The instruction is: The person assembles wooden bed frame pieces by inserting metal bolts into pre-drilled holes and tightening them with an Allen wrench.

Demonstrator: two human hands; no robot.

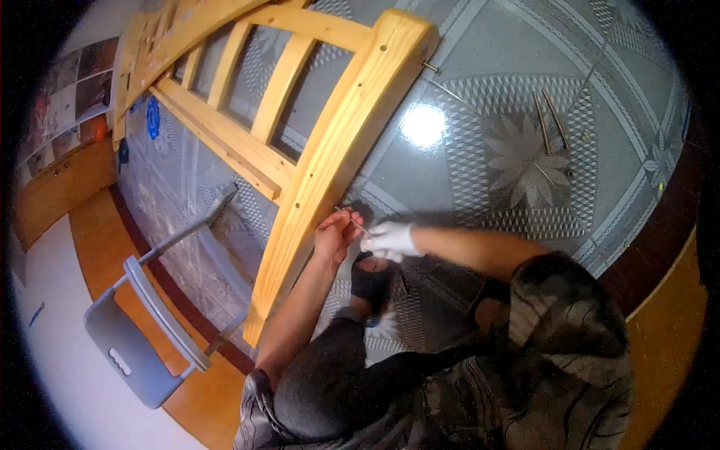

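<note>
A pale wooden slatted frame (341,142) lies at a slant across the left and middle, with several holes along its thick post. Close to the post's right edge, my bare left hand (337,234) has its fingers pinched at a thin metal rod (358,224). My right hand (391,240), in a white glove, is closed on the rod's other end. Whether the rod is a hex key or a bolt is too small to tell. Higher up, a bolt (430,67) sticks out of the post's side.
Two long bolts (553,120) lie on the patterned grey floor covering (480,187) at the right, with small bits beside them. A grey folding chair (142,337) stands at lower left. Something blue (153,118) lies beyond the frame. My foot (371,281) is just below my hands.
</note>
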